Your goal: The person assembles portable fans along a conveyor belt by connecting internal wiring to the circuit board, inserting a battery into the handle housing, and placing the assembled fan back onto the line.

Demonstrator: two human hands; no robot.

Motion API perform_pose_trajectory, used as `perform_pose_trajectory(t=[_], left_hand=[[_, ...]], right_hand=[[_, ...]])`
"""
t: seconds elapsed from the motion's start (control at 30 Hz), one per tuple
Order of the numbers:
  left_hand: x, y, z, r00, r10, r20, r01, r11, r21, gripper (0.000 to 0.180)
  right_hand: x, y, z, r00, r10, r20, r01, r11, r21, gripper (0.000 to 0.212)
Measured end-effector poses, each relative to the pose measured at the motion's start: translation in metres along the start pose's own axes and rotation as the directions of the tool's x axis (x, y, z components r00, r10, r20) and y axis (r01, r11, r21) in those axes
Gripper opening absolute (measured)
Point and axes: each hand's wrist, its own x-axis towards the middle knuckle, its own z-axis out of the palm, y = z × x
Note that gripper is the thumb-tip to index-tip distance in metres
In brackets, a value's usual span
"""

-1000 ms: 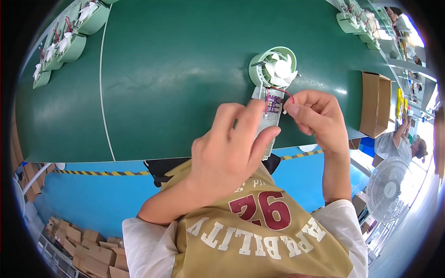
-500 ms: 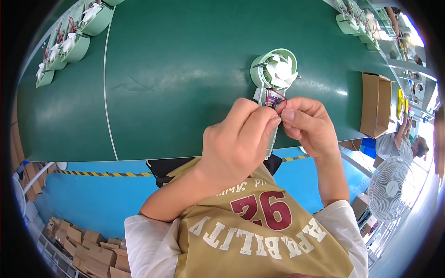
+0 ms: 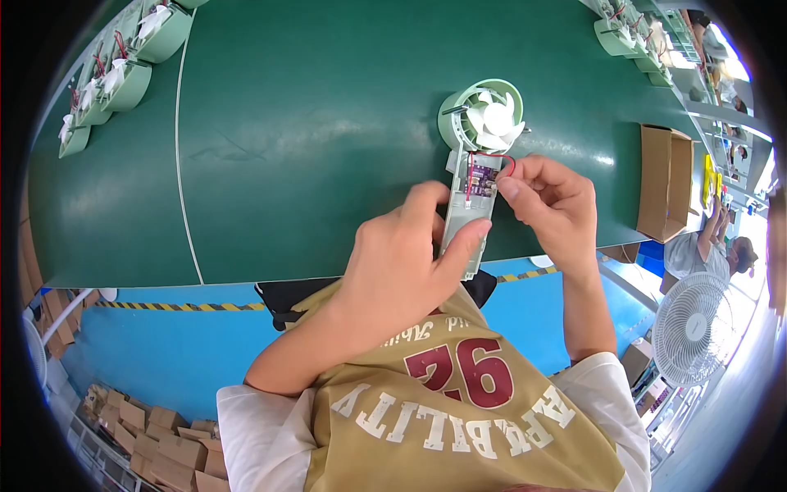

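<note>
A pale green handheld fan housing [image 3: 461, 223] lies open on the green table, its round head pointing away from me. White fan blades [image 3: 496, 119] sit inside the head. A small purple circuit board [image 3: 480, 178] is set in the upper part of the handle, with thin red wires by it. My left hand [image 3: 402, 258] is closed round the lower handle, thumb across its open face and fingers at its left side. Just right of the board, my right hand [image 3: 559, 203] pinches a red wire [image 3: 513, 166] between thumb and fingertips; the wire's end is hidden there.
Several similar fan housings [image 3: 125, 86] stand in a row at the far left, and more [image 3: 621, 39] at the far right. An open cardboard box [image 3: 662, 182] is on the table's right side. A white floor fan [image 3: 693, 328] and another person [image 3: 707, 256] are beyond the right edge.
My left hand has let go of the wiring and moved down onto the handle, uncovering the circuit board. My right hand has shifted slightly up, with a red wire in its fingertips.
</note>
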Motion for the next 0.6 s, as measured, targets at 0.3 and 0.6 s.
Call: perform_pose_trajectory(t=[0.3,0.6], left_hand=[[0.0039,-0.0047,0.0018,0.995,-0.002,0.099,0.0,1.0,0.02,0.02],[0.0048,-0.0053,0.004,0.996,0.031,0.085,-0.034,0.999,0.028,0.022]], right_hand=[[0.0046,-0.0027,-0.0055,0.958,-0.272,0.088,0.285,0.884,-0.371,0.006],[0.0077,-0.0052,-0.0039,0.923,-0.363,0.128,0.379,0.803,-0.461,0.009]])
